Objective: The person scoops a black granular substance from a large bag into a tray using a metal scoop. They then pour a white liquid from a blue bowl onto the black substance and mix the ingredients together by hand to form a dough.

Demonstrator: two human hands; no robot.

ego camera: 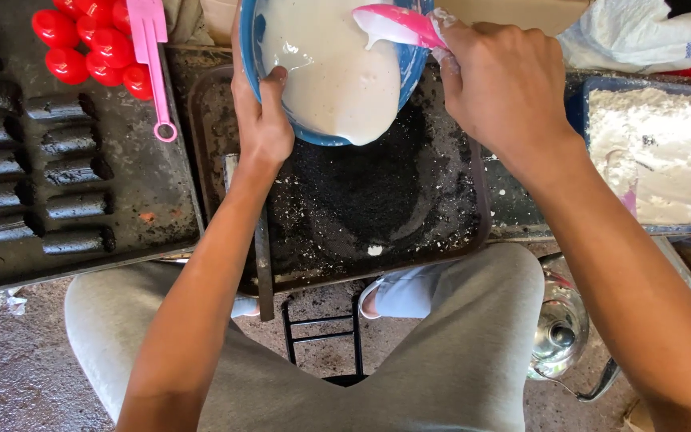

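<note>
My left hand (259,112) grips the rim of a blue bowl (409,68) and tilts it toward me. The bowl is full of white batter (325,68) that reaches its lower lip. My right hand (501,84) holds a pink spatula (393,24), its blade coated with batter inside the bowl. Beneath the bowl lies a black, crusted griddle pan (377,200) with a small white drop on it.
A dark tray (145,192) at the left holds rows of black oblong pieces (73,172), several red round moulds (89,40) and a pink brush (149,56). A blue tray of white flour (657,152) sits right. A metal kettle (557,328) stands by my knee.
</note>
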